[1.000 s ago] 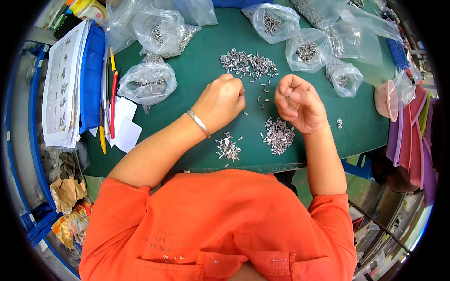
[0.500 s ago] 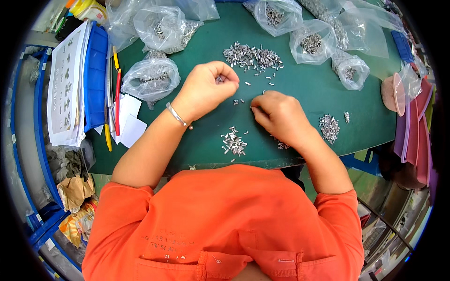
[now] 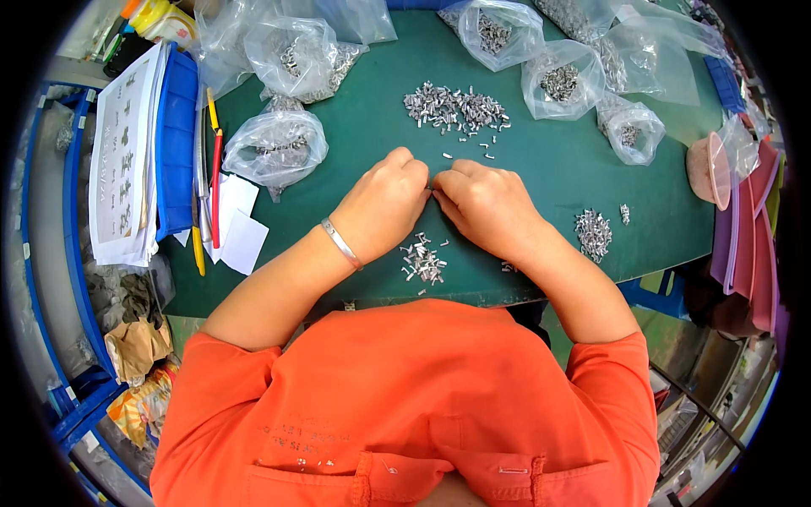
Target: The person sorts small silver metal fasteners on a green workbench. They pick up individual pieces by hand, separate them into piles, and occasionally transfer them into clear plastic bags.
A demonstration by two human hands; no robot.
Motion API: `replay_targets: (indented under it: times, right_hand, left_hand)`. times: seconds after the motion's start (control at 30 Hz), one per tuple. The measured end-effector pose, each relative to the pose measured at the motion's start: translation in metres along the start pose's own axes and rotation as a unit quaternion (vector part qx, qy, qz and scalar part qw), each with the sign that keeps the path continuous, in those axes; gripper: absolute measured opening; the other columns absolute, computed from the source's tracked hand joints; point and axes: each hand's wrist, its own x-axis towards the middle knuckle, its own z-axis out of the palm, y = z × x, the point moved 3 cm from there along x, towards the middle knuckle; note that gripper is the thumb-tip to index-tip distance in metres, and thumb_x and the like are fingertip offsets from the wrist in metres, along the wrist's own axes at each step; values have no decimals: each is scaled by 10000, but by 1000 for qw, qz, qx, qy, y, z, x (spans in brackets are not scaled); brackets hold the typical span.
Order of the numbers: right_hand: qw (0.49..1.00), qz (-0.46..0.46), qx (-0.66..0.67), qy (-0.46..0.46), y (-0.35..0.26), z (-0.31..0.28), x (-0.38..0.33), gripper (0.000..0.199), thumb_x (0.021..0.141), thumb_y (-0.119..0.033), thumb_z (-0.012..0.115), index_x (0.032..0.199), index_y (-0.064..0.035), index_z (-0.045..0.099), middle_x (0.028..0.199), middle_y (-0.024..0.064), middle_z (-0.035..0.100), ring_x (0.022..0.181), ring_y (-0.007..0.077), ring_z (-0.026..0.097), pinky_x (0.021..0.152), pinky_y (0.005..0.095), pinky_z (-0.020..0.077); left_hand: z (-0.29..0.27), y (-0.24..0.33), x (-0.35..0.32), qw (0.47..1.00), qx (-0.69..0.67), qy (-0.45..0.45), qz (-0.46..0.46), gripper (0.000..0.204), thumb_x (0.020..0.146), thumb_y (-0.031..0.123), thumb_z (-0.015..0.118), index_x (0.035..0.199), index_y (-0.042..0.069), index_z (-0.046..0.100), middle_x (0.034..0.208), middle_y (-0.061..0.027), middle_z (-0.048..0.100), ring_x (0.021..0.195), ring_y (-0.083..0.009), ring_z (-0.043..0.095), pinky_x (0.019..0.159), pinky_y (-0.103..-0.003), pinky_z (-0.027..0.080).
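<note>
My left hand (image 3: 385, 203) and my right hand (image 3: 486, 207) meet over the middle of the green table, fingertips together. The fingers of both are curled closed, and whatever is pinched between them is too small and hidden to make out. Just beyond lies a wide heap of small silvery metal pieces (image 3: 458, 108), with a few strays on its near side. A smaller pile of bent metal pieces (image 3: 422, 258) sits below my left hand. Part of another pile (image 3: 508, 267) shows under my right wrist. To the right is a rounded pile of metal pieces (image 3: 594, 234).
Clear plastic bags of metal parts (image 3: 291, 59) stand at the back left, with more bags (image 3: 559, 82) at the back right. A blue bin (image 3: 175, 139) with papers (image 3: 125, 160), a red-and-yellow pen-like tool (image 3: 216, 169) and a pink bowl (image 3: 706, 173) flank the work area.
My left hand has come down toward me and my right hand has shifted left, so the two now meet. The small pieces that lay between them are no longer visible.
</note>
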Motion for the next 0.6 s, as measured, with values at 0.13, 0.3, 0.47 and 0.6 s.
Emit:
replay_targets:
  times: [0.13,0.3,0.47,0.6]
  right_hand:
    - [967,67,245,17,23,-3,-1,102,861,-125,630,833,-27,635,697,41,607,594,195,607,513,333,478]
    - [665,226,712,-30,51,-36,9,138,860,-119,646,887,11,682,735,11,629,617,49,520,538,198,402]
    - [971,135,189,49,45,-22,25,161,847,-147,644,908,-6,692,802,117,692,676,258,648,623,354,517]
    - [996,73,-20,49,38,-14,27,126,823,-150,667,880,-38,686,893,177,684,825,374,659,725,476,525]
  left_hand:
    - [-2,-7,0,998,-50,-28,-22,138,754,-1,717,861,0,629,788,-94,612,662,-227,623,580,-345,503]
    - [-12,-9,10,805,-469,-114,-344,67,865,62,672,883,27,617,874,-58,642,665,-94,573,527,-225,432]
    - [-7,-20,13,649,-692,-47,-312,36,889,68,582,905,36,581,872,-91,630,659,-117,553,531,-233,425]
    - [-2,-31,23,632,-707,-57,-312,63,870,46,581,926,21,593,844,-79,623,617,-112,517,522,-228,407]
